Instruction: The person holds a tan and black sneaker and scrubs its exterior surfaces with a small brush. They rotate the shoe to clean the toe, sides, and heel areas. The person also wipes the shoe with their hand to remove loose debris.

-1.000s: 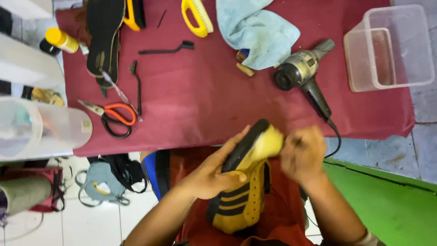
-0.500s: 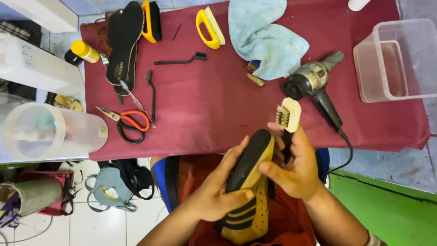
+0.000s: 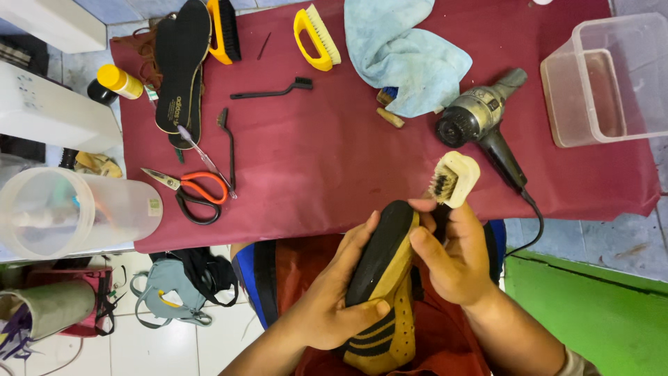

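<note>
Left hand (image 3: 327, 306) wrapped tight round the yellow shoe (image 3: 381, 292), thumb across the striped side, black sole facing 10 o'clock. Right hand (image 3: 452, 257) closed on the brush (image 3: 452, 179) handle, fingertips touching the shoe toe; bristle head sticks out at 12 o'clock, clear of the shoe. Shoe sits over the lap, just off the table's near edge

Vs 0.5 s ago: brush head tilted a bit toward 1 o'clock, grips unchanged. 1 s ago it was down on the toe

Surface: red cloth (image 3: 313, 160) on a low table, white tile at 8 o'clock, green floor at 4 o'clock

Around: dryer (image 3: 480, 118) at 1 o'clock, just past the brush, nearest obstacle; blue rag (image 3: 403, 56) at 12; clear tub (image 3: 605, 76) at 2; scissors (image 3: 191, 188) at 10; insole (image 3: 181, 66) and yellow brush (image 3: 316, 38) at 11
</note>
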